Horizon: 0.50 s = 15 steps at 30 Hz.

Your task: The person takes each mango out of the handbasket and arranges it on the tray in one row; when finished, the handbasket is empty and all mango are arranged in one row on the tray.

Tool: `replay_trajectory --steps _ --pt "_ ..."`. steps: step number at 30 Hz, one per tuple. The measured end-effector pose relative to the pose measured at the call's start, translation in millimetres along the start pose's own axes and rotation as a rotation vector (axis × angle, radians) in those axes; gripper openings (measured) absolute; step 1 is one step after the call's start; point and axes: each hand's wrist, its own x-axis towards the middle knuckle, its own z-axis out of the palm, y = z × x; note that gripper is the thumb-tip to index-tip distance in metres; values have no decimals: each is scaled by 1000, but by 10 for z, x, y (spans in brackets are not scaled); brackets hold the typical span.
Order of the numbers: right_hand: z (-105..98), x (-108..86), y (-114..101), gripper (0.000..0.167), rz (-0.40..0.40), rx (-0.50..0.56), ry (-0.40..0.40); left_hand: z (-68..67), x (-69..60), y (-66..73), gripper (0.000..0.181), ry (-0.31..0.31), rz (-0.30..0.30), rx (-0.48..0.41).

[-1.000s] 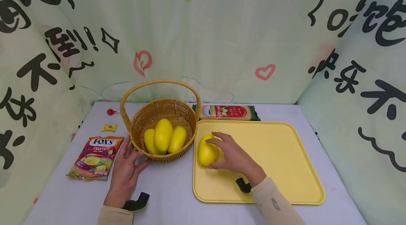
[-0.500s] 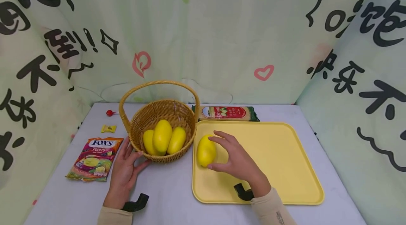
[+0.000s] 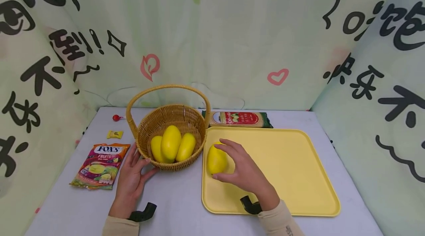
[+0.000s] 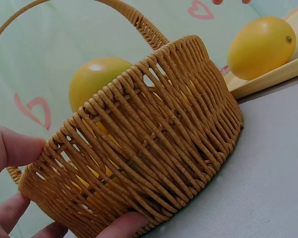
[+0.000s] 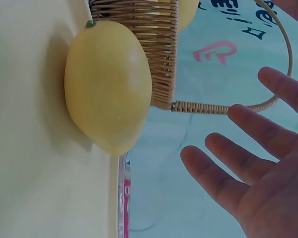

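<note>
With the left hand [image 3: 131,178] spread against the basket's [image 3: 176,112] near left side, the spread right hand [image 3: 247,171] had best close evenly around the tray's [image 3: 285,169] mango [image 3: 216,161].

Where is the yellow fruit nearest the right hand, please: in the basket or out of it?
Out of it: the head view shows the yellow fruit lying on the tray, beside the wicker basket.

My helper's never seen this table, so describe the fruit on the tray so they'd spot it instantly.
Find the yellow tray on the pale table. Near its left edge in the head view lies an oval yellow fruit, beside the right hand. Unlike the similar fruits in the wicker basket, it lies alone on the tray.
</note>
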Motion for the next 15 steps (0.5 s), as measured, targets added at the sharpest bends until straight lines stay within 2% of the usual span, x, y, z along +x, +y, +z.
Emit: replay_trajectory --steps 6,15 --pt "45 103 -63 81 -25 -28 -10 -5 -1 -2 83 -12 6 -7" --pt "84 433 -263 82 -121 -50 -51 -3 -2 -6 83 -1 7 -3"
